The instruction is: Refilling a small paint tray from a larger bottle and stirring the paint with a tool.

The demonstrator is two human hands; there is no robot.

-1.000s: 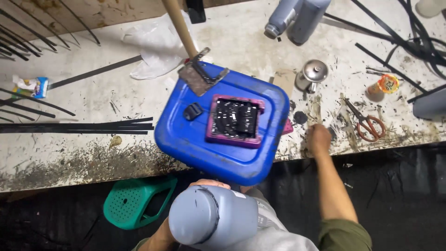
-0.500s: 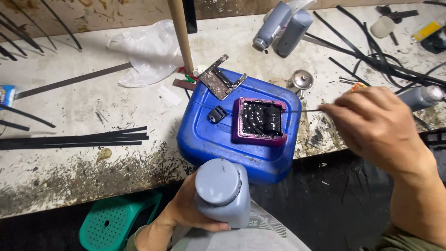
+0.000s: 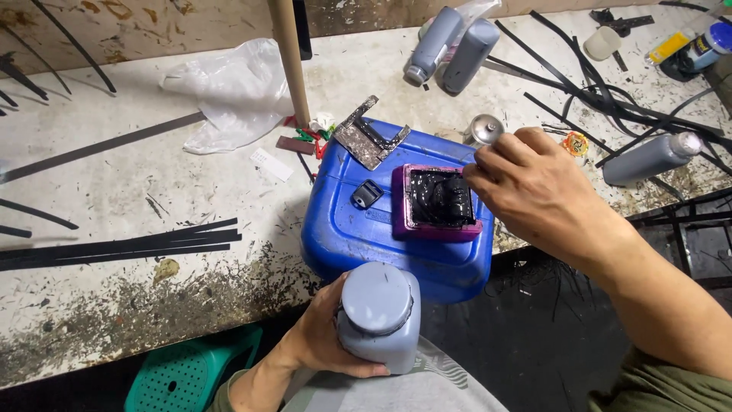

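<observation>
My left hand (image 3: 324,336) grips a grey plastic bottle (image 3: 379,314) bottom-up near my lap, below a blue plastic canister (image 3: 358,236) lying on the bench edge. On the canister sits a small purple tray (image 3: 437,227) filled with glossy black paste (image 3: 438,198). My right hand (image 3: 537,191) hovers at the tray's right edge, fingers pinched together by the paste; what they pinch is hidden. A small black clip (image 3: 367,194) and a dirty metal scraper (image 3: 369,139) also lie on the canister.
Grey bottles (image 3: 450,49) lie at the back, another grey bottle (image 3: 648,159) at right. Black strips (image 3: 114,248) and black cords (image 3: 602,99) litter the stained bench. A wooden pole (image 3: 290,61), a plastic bag (image 3: 232,91), a metal cap (image 3: 485,130) and a green stool (image 3: 187,374) are nearby.
My right hand has come in from the bench's right side to the tray's right edge. The view has shifted; the left hand keeps hold of the grey bottle.
</observation>
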